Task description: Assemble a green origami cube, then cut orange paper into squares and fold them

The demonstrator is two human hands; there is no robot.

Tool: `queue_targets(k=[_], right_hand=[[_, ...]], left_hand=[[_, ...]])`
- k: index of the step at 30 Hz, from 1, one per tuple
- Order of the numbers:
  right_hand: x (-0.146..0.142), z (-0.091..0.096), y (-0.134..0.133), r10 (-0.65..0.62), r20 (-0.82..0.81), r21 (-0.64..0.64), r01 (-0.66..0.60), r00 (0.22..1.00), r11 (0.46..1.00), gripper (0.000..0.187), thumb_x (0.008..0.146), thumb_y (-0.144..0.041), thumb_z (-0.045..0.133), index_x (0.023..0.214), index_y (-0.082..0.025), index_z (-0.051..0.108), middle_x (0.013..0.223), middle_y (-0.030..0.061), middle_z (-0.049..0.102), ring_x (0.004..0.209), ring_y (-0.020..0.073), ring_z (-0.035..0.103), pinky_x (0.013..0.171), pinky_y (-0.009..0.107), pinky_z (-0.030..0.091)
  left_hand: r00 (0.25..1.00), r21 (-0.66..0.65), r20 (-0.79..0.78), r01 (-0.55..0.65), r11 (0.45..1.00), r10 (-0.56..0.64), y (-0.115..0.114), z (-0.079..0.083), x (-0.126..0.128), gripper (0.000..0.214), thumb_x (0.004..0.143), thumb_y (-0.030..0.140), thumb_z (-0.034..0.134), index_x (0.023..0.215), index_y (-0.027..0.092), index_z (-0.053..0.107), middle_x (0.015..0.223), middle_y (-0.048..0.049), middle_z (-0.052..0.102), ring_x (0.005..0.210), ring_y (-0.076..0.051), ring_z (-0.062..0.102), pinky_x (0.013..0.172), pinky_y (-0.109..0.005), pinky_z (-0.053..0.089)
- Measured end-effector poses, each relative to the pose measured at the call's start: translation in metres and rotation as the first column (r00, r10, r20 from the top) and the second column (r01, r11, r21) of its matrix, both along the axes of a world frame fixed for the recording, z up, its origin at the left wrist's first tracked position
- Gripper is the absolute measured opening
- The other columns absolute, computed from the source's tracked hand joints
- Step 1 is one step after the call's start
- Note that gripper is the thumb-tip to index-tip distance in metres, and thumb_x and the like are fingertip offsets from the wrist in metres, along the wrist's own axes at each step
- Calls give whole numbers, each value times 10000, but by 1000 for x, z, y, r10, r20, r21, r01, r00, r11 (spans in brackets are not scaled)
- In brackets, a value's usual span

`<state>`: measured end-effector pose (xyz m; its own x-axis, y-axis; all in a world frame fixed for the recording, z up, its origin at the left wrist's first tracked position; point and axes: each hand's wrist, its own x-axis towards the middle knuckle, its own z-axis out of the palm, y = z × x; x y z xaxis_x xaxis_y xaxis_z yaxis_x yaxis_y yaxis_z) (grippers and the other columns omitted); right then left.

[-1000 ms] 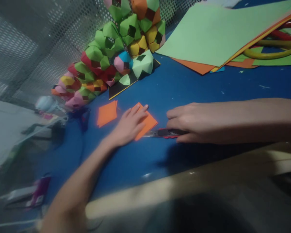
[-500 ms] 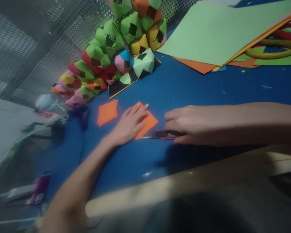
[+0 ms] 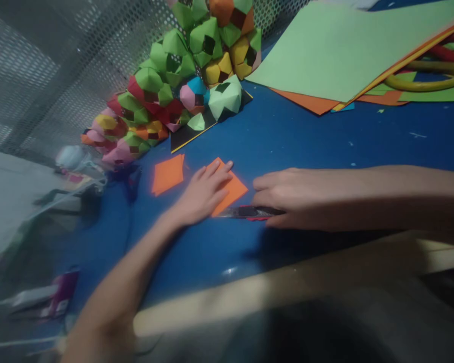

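My left hand lies flat, fingers stretched out, pressing an orange paper square onto the blue table. My right hand is closed around a utility knife whose blade tip meets the near edge of that orange square. A second orange paper piece lies loose just left of my left hand.
A heap of folded colourful paper cubes stands at the back against a perforated metal screen. Large green and orange paper sheets and yellow and red rings lie back right. A wooden table edge runs along the front.
My right hand with the knife has slid a little to the left along the orange square's near edge. My left hand has stayed pressed on the paper.
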<state>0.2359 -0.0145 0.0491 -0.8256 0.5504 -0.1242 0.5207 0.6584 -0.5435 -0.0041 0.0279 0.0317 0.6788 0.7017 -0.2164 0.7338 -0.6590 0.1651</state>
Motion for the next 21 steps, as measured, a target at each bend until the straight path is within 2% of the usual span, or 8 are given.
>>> queue_targets(k=[16,21], right_hand=[[-1,-2,1,12,-38,22,-11,999,1000,280,874,-268,580,1117,-166,674,928,84,652,846,212,586,745,335,423],[-3,2,0,0,6,-12,0,1000,1000,213,864,-237,592,1040,-171,693,919,81,650,822,202,582,720,321,409]], left_hand=[[1000,-6,9,-8,1000,8,0,0,-1,444,1003,432,270,1370,267,458,1629,-14,262,1525,-233,151,1220,-511,172],[1000,-10,5,-7,1000,7,1,0,-2,453,1001,428,270,1376,251,453,1629,-25,260,1526,-233,146,1221,-507,167]])
